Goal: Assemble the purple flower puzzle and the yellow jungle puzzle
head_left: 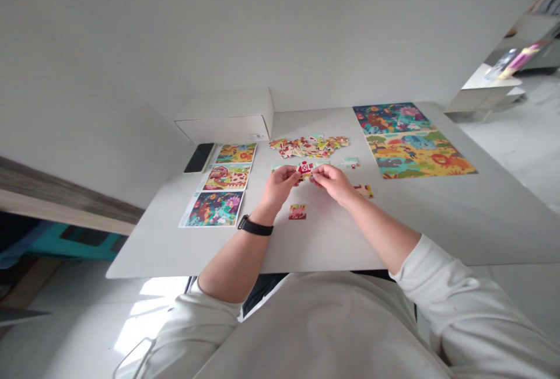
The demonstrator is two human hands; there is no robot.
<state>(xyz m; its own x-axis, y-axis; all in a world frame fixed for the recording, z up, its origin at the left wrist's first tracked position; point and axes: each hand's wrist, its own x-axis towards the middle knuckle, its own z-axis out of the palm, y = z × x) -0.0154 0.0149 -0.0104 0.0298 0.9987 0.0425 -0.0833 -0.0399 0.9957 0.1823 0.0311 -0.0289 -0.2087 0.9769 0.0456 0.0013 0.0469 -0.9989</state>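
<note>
Between my two hands is a red jigsaw puzzle piece (305, 167) with a white barn-door cross. My left hand (282, 183), with a black band on its wrist, pinches the piece's left side. On the right side, the fingers of my right hand (330, 181) are closed at its edge. A loose puzzle piece with pink and red (297, 211) lies nearer to me. Right of my hands lie a pale green piece (350, 162) and a yellowish piece (364, 190), partly behind my right wrist. A heap of loose puzzle pieces (308, 146) is just beyond my hands.
Three picture cards (225, 176) lie in a column at left, beside a dark phone (199, 158). A white box (225, 115) stands against the wall. Two assembled-looking pictures (417, 154) cover the right side of the white table (437, 216).
</note>
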